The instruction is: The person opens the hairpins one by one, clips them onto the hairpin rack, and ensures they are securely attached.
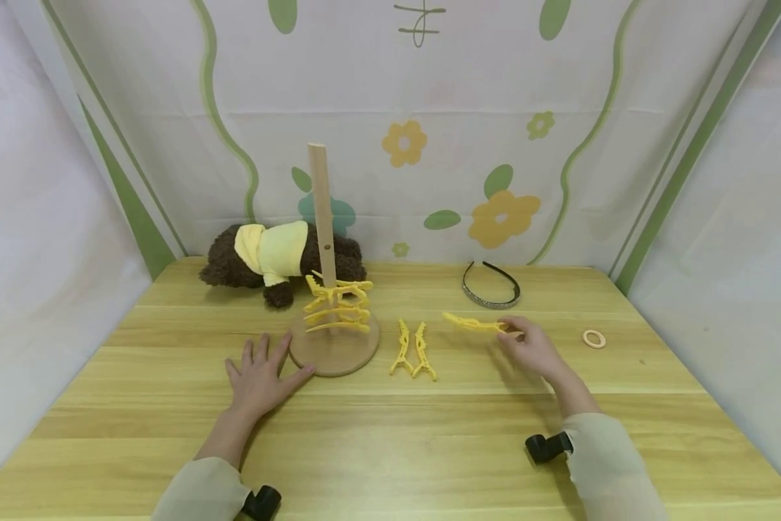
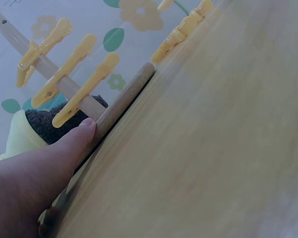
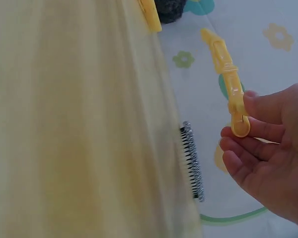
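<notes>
Here, our right hand (image 1: 532, 349) is pinching a slim yellow plastic clip (image 1: 471, 323); splayed left hand (image 1: 257, 378) should be steadying the round wooden base (image 1: 339, 357) alongside.

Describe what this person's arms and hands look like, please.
The left hand and right hand are bare, without gloves. Pale beige fabric sleeves end short of the wrists. A small black rounded device sits by each sleeve's end; no cables or markings show.
</notes>
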The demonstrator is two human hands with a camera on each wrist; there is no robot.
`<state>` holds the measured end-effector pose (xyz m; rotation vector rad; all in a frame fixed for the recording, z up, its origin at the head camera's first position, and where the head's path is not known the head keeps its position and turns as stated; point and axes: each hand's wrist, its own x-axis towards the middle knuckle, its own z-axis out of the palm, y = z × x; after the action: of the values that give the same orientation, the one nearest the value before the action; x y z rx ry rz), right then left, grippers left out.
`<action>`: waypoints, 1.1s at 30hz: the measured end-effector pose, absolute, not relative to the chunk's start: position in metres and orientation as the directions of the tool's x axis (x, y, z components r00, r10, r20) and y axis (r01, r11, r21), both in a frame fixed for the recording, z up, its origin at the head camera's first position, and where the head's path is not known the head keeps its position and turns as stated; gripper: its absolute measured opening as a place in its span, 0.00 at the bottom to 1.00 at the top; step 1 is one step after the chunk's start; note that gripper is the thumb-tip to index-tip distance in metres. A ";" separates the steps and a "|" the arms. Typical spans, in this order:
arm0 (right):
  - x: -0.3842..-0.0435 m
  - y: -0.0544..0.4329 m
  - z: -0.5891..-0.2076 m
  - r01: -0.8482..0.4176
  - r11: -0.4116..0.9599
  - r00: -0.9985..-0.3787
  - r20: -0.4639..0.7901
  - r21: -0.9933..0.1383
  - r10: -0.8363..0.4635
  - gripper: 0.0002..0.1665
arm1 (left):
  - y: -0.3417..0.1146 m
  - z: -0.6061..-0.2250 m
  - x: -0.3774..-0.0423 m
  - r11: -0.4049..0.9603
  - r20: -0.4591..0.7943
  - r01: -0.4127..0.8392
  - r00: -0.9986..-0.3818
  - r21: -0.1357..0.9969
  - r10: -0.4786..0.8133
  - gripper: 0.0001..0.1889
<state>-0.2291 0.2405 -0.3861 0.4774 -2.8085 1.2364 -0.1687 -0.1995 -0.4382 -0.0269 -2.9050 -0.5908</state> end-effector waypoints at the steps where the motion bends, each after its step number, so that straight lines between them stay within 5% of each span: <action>1: -0.231 0.240 -0.383 -0.302 0.634 -0.949 0.163 -0.712 -0.269 0.23 | -0.200 -0.438 -0.169 0.926 0.168 0.044 -0.986 0.375 -0.021 0.45; 33: -0.265 0.136 -0.309 -0.605 0.561 -0.796 0.444 -0.565 -0.411 0.15 | -0.199 -0.432 -0.168 0.925 0.145 0.048 -0.989 0.378 -0.008 0.45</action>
<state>-0.2649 0.1357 -0.3087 0.8439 -2.5350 1.0657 -0.1677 -0.1991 -0.4322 -0.0311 -2.9400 -0.5829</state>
